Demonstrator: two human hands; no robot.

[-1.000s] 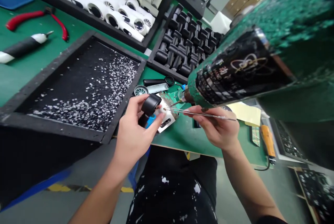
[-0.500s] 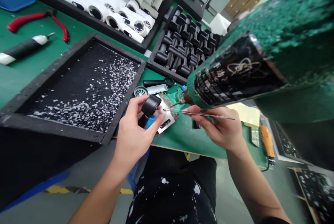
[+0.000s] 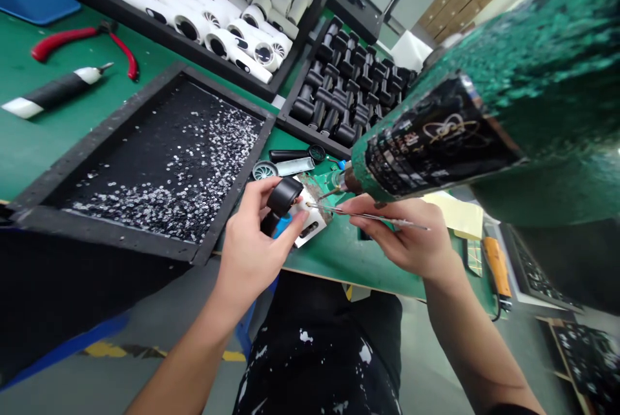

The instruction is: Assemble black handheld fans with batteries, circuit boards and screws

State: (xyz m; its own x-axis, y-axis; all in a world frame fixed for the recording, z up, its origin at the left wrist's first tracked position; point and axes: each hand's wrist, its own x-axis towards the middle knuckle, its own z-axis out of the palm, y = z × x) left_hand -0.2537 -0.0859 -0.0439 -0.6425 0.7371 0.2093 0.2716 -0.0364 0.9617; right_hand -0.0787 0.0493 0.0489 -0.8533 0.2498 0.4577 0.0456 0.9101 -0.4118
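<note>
My left hand (image 3: 256,234) is closed around a black fan body (image 3: 285,195) with a round, drum-like head. A blue cylindrical part (image 3: 281,226) shows between its fingers. Pinched in my right hand (image 3: 411,234) is a pair of thin metal tweezers (image 3: 372,216), tips pointing left. Those tips are at a small copper-coloured spot beside the fan head, over a white block (image 3: 312,224) with a slot; whether they grip anything is too small to tell. Just above the block, a green machine head (image 3: 372,166) points its thin metal bit down toward it.
A black tray (image 3: 121,95) of tiny clear rings lies at left. Behind stand trays of white fan bodies (image 3: 203,15) and black fan bodies (image 3: 334,86). Loose fan shells (image 3: 293,163) lie behind the block. Red-handled pliers (image 3: 65,40), a pen-shaped tool (image 3: 58,89) and an orange tool (image 3: 496,266) lie around.
The view has shifted slightly, so the trays appear a little further right. The tweezers' rear end has dipped and moved left a bit. My left hand keeps its hold.
</note>
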